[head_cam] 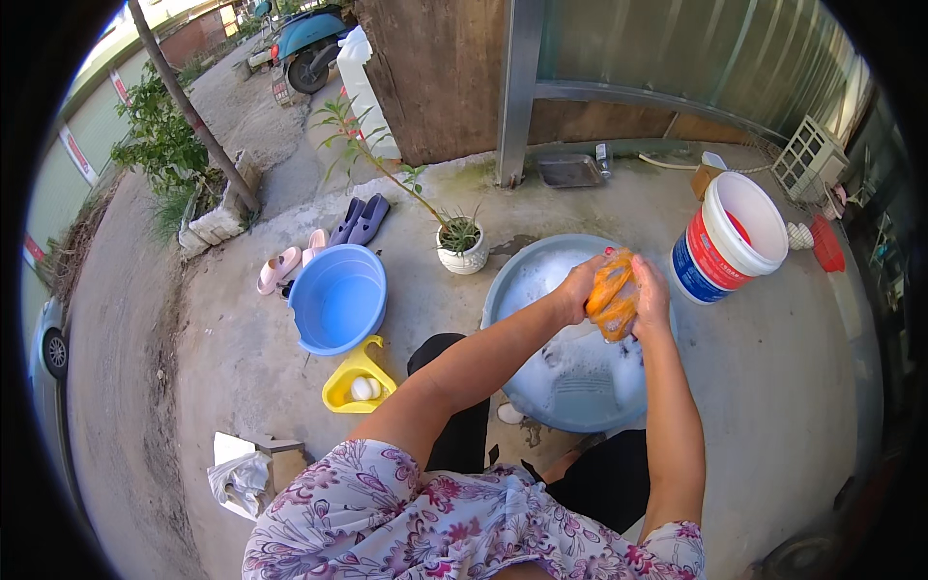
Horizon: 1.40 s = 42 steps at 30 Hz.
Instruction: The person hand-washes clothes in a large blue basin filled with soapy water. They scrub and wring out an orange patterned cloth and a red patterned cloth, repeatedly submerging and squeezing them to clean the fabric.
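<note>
My left hand [580,288] and my right hand [652,296] grip a wet, bunched orange cloth [614,296] from both sides, raised over a large round grey-blue plastic tub [522,406]. White suds cover much of the water inside the tub, and a ribbed washboard area [583,389] shows near its close side. Small dark bits of something show among the suds; what they are cannot be told. The tub stands on the concrete between my knees.
Left of the tub are a blue plastic basin [339,299], a yellow dish with white pieces [339,395], slippers [278,270] and a potted plant [464,254]. A large white, red and blue bucket [714,243] stands at the right. Behind are a metal post [518,94] and a shallow tray [569,171].
</note>
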Motion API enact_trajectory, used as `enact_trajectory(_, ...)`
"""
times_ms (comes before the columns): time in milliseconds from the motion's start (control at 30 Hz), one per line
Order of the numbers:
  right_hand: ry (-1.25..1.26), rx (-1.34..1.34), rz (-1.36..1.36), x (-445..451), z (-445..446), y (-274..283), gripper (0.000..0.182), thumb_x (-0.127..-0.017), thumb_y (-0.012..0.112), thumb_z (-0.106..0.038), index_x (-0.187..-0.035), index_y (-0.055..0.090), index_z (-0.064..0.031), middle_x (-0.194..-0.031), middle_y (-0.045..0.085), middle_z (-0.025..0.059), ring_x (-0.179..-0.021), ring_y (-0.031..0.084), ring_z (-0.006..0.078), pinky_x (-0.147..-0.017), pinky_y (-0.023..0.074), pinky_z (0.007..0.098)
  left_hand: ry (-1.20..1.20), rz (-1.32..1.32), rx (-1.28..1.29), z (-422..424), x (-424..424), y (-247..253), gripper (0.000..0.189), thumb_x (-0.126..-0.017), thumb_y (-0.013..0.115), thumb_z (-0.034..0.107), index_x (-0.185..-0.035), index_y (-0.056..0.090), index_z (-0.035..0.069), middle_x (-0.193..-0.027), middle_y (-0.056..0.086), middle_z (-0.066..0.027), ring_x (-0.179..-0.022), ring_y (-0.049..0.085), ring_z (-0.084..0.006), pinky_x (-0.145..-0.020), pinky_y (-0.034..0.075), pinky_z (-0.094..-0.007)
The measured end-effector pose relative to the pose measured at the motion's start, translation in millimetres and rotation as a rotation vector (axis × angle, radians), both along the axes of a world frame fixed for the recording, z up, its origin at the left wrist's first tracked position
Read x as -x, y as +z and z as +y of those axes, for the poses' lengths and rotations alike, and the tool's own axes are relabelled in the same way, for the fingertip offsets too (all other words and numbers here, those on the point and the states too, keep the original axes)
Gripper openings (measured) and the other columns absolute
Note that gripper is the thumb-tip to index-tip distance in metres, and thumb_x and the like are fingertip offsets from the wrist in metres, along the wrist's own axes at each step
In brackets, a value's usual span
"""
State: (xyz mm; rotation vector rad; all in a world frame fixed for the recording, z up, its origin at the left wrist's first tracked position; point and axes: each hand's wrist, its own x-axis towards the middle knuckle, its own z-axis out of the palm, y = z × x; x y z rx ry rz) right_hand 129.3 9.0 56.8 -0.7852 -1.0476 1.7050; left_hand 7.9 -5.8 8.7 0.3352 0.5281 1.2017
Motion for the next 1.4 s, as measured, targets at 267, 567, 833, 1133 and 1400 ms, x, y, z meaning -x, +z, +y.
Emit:
enact_trajectory(267, -0.072, -0.191, -0.019, -3.7, 6.8, -2.7, 0.02, -0.088, 0.062, -0.022, -0.086, 0.053, -0.0041, -0.088, 0.058, 0.0051, -0.079, 0.057, 0.0121, -0.072, 0.048, 0.0287, -0.195, 0.144, 0.229, -29.9, 8.2, 39.2, 0.074, -0.083, 0.029, 0.076, -0.135, 0.042, 0.025, -0.139, 0.043, -0.0076, -0.126, 0.042, -0.0312, -0.098, 0.031, -0.063)
enact_trajectory(567, -0.091, -0.244, -0.042, -2.2, -4.4, -1.8, 0.028, -0.088, 0.064, -0.026, -0.094, 0.052, -0.0021, -0.094, 0.058, 0.0072, -0.086, 0.055, 0.0147, -0.078, 0.047, 0.0296, -0.089, -0.342, 0.001, -18.6, -2.5, 15.3, 0.069, -0.086, 0.04, 0.069, -0.134, 0.045, 0.019, -0.136, 0.047, -0.0088, -0.123, 0.046, -0.0301, -0.102, 0.035, -0.0513)
enact_trajectory(833, -0.34, -0.655, -0.551, 0.2, -18.3, 6.0, 0.07, -0.083, 0.068, -0.04, -0.132, 0.04, 0.0008, -0.125, 0.05, 0.0185, -0.115, 0.048, 0.0269, -0.097, 0.0385, 0.0356, 0.206, -0.154, -0.114, -9.8, -2.1, 14.6, 0.054, -0.089, 0.054, 0.048, -0.122, 0.05, 0.006, -0.122, 0.056, -0.0132, -0.11, 0.057, -0.0267, -0.095, 0.045, -0.0414)
enact_trajectory(1133, -0.268, -0.396, -0.516, -0.6, -7.8, -14.2, 0.051, -0.086, 0.063, -0.036, -0.114, 0.055, 0.0062, -0.105, 0.06, 0.0159, -0.098, 0.056, 0.0237, -0.086, 0.0448, 0.0336, 0.415, 0.095, -0.049, -11.4, -14.5, 9.5, 0.035, -0.085, 0.066, 0.022, -0.111, 0.052, 0.004, -0.102, 0.061, -0.0117, -0.093, 0.062, -0.0238, -0.082, 0.052, -0.038)
enact_trajectory(1400, -0.171, -0.224, -0.226, -1.2, 3.6, -27.4, 0.034, -0.089, 0.056, -0.025, -0.105, 0.058, 0.0044, -0.098, 0.061, 0.011, -0.09, 0.059, 0.0192, -0.079, 0.0481, 0.0302, 0.365, 0.069, -0.066, -10.0, -14.3, 10.1, 0.028, -0.083, 0.063, 0.019, -0.104, 0.056, 0.002, -0.095, 0.062, -0.0121, -0.084, 0.063, -0.0234, -0.073, 0.053, -0.0369)
